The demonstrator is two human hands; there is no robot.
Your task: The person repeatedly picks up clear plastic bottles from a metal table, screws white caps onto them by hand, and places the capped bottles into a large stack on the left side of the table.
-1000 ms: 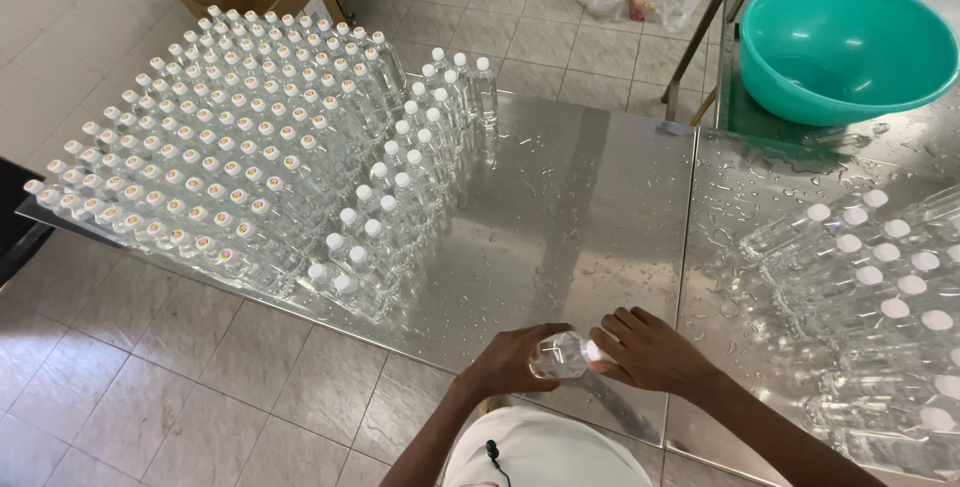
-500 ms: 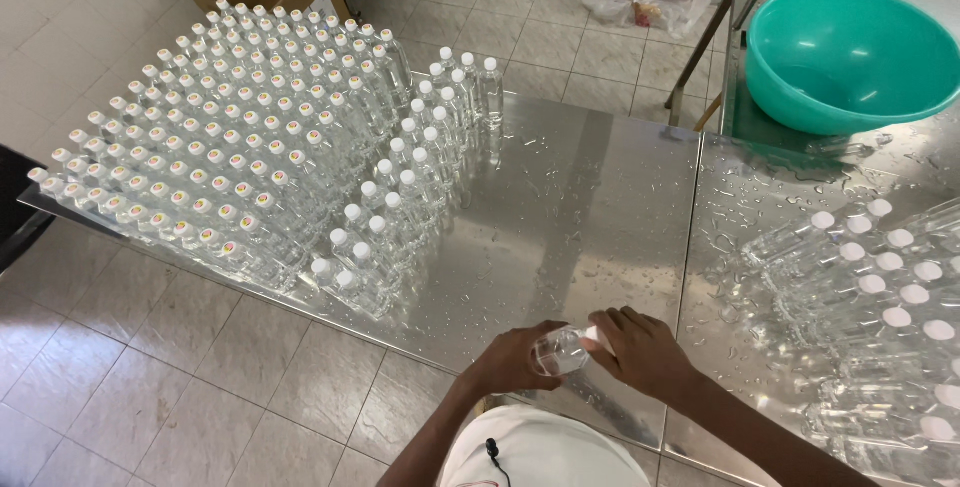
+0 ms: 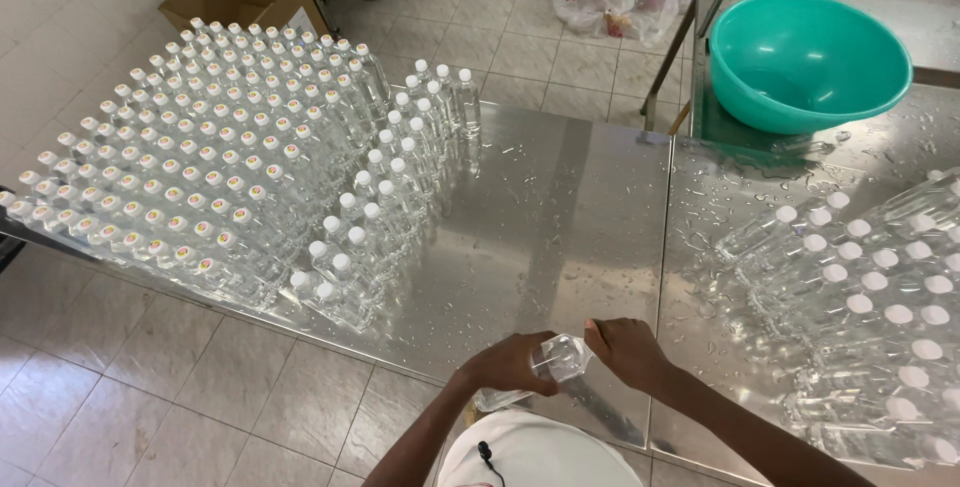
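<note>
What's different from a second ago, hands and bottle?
Little. Both hands, left and right, still hold the clear bottle over the near table edge; it may have tilted slightly. The standing bottles, lying bottles and green bowl stayed put.

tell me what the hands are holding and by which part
Both hands hold one small clear plastic bottle lying sideways over the steel table: the left hand grips its body, and the right hand grips its other end.
</note>
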